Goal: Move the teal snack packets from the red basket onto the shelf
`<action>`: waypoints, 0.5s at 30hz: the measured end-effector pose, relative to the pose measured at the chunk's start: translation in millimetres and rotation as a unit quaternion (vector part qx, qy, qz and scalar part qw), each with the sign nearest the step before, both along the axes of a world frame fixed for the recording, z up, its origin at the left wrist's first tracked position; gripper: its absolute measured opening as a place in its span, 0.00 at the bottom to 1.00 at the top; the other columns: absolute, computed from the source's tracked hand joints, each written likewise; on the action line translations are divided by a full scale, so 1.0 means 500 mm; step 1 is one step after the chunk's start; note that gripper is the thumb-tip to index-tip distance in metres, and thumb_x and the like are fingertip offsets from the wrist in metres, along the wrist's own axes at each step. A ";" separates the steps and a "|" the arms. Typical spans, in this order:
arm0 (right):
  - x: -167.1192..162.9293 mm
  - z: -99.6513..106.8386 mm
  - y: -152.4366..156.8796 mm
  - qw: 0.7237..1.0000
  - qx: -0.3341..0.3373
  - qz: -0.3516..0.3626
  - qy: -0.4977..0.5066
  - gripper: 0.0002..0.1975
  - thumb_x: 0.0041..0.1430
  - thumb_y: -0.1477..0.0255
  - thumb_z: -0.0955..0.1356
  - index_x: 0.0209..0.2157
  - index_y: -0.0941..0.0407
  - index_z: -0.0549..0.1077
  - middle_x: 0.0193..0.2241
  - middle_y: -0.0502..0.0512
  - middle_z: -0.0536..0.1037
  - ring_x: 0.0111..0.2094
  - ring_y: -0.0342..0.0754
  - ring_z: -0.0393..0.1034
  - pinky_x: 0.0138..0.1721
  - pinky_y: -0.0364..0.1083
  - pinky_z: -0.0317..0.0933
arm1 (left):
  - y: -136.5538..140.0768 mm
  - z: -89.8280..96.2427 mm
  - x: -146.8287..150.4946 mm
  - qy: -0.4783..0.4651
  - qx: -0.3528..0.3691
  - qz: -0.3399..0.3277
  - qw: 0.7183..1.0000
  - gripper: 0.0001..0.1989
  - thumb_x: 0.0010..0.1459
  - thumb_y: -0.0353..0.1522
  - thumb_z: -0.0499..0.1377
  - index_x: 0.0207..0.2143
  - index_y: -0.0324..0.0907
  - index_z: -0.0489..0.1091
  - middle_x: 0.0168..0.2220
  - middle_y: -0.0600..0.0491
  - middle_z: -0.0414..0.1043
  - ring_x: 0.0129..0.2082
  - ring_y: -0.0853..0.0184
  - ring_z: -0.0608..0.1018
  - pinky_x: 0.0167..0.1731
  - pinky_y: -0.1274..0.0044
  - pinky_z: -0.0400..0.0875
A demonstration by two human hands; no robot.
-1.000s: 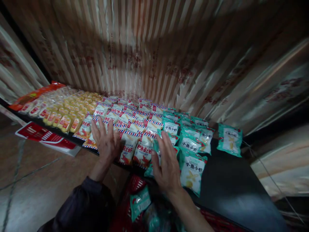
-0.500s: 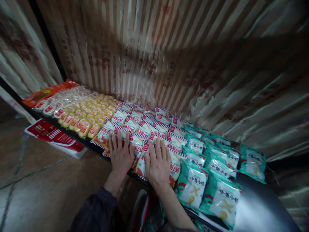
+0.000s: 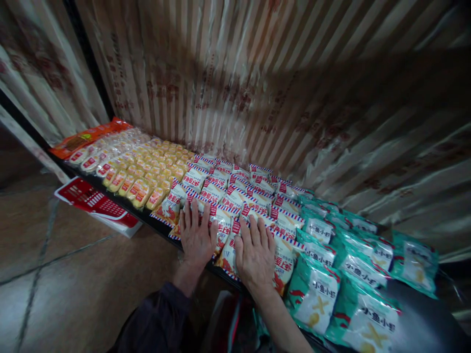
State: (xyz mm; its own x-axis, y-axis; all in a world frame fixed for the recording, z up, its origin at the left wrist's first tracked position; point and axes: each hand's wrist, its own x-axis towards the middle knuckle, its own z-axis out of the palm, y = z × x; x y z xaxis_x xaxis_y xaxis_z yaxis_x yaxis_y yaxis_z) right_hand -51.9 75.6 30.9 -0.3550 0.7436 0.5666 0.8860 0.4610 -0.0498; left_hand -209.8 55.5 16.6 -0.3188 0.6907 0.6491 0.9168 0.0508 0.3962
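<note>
Far left of the left fingers: orange packet [image 3: 88,138], flat on the dark shelf [image 3: 423,309]; red basket [image 3: 93,197] lower, below the shelf edge. Nearer the fingers, small clear-wrapped packs [image 3: 88,163], then yellow packs [image 3: 139,190] in rows.

Left hand [image 3: 198,241]: palm down, fingers slightly spread, resting on front-row white bags [image 3: 226,252] with striped edges. More of these bags lie in rows beyond both sets of fingertips; front-row bags also show between the 2 hands.

Right hand [image 3: 256,262]: palm down on the same row, fingers slightly spread, thumb toward the left hand. Neither hand pinching anything.

Right of the right fingers: teal bags [image 3: 318,296], 2 large in front, others behind.
</note>
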 end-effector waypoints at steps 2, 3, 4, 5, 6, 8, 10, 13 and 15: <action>-0.002 0.001 0.001 1.000 0.004 0.002 -0.007 0.23 0.65 0.67 0.60 0.61 0.55 0.64 0.63 0.62 0.62 0.66 0.59 0.49 0.62 0.62 0.49 | 0.001 0.000 -0.001 -0.002 -0.003 0.000 1.000 0.28 0.62 0.35 0.54 0.64 0.44 0.56 0.68 0.42 0.46 0.68 0.51 0.47 0.61 0.51 0.53; -0.003 0.001 0.002 1.000 0.005 0.001 -0.008 0.23 0.65 0.67 0.60 0.60 0.56 0.65 0.63 0.63 0.62 0.66 0.60 0.49 0.62 0.61 0.48 | 0.001 0.001 -0.002 -0.002 -0.005 0.001 1.000 0.28 0.62 0.35 0.54 0.63 0.44 0.56 0.68 0.42 0.46 0.68 0.51 0.47 0.61 0.51 0.53; -0.004 0.000 0.002 1.000 0.006 -0.001 -0.006 0.23 0.65 0.67 0.59 0.60 0.57 0.65 0.63 0.63 0.63 0.66 0.60 0.50 0.62 0.62 0.48 | 0.001 0.002 -0.002 -0.001 -0.007 0.002 1.000 0.27 0.62 0.35 0.54 0.63 0.44 0.57 0.68 0.42 0.47 0.68 0.52 0.47 0.61 0.51 0.53; -0.005 -0.001 0.003 1.000 0.004 -0.003 -0.005 0.23 0.66 0.67 0.59 0.60 0.57 0.65 0.62 0.63 0.63 0.66 0.60 0.49 0.62 0.62 0.48 | 0.001 0.003 -0.002 0.001 -0.011 0.004 1.000 0.27 0.61 0.35 0.54 0.62 0.43 0.57 0.68 0.41 0.47 0.68 0.52 0.47 0.61 0.51 0.53; -0.004 -0.002 0.004 1.000 0.002 -0.004 -0.004 0.23 0.66 0.67 0.59 0.60 0.57 0.65 0.62 0.63 0.63 0.66 0.60 0.49 0.62 0.62 0.48 | 0.001 0.005 -0.002 0.003 -0.014 0.005 1.000 0.27 0.61 0.35 0.55 0.62 0.42 0.58 0.68 0.41 0.47 0.68 0.52 0.47 0.61 0.52 0.53; -0.001 -0.003 0.006 1.000 -0.003 0.002 -0.006 0.23 0.66 0.67 0.59 0.60 0.56 0.64 0.63 0.63 0.62 0.66 0.59 0.48 0.62 0.62 0.48 | 0.000 0.009 -0.001 0.005 -0.016 0.005 1.000 0.26 0.61 0.36 0.55 0.61 0.41 0.59 0.67 0.39 0.47 0.68 0.51 0.47 0.62 0.51 0.52; 0.003 0.001 0.007 1.000 -0.004 0.013 -0.009 0.24 0.65 0.67 0.60 0.61 0.55 0.63 0.64 0.62 0.59 0.66 0.59 0.48 0.62 0.62 0.49 | -0.002 0.013 -0.001 0.005 -0.004 0.002 1.000 0.27 0.61 0.36 0.54 0.62 0.42 0.58 0.68 0.40 0.47 0.68 0.50 0.46 0.61 0.50 0.52; 0.001 0.021 -0.002 1.000 0.010 0.009 0.002 0.26 0.65 0.66 0.61 0.63 0.54 0.59 0.66 0.62 0.54 0.67 0.59 0.47 0.62 0.62 0.48 | -0.005 0.019 -0.006 0.000 0.021 -0.006 1.000 0.28 0.62 0.35 0.54 0.63 0.43 0.56 0.68 0.41 0.46 0.69 0.50 0.45 0.61 0.48 0.50; -0.010 0.040 -0.015 1.000 0.023 0.002 0.008 0.27 0.64 0.65 0.62 0.63 0.54 0.58 0.67 0.62 0.53 0.67 0.60 0.45 0.63 0.62 0.47 | -0.004 0.019 -0.013 -0.004 0.032 -0.004 0.999 0.29 0.62 0.35 0.54 0.64 0.44 0.54 0.68 0.42 0.45 0.69 0.50 0.44 0.61 0.48 0.50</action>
State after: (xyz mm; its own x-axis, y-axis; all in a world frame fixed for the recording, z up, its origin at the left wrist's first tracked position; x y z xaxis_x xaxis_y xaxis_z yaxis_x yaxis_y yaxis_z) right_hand -56.8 68.3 50.8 -0.3488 0.7151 0.6058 0.8833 0.4668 -0.0424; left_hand -216.6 53.7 26.1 -0.3181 0.6506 0.6896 0.9139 0.0171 0.4055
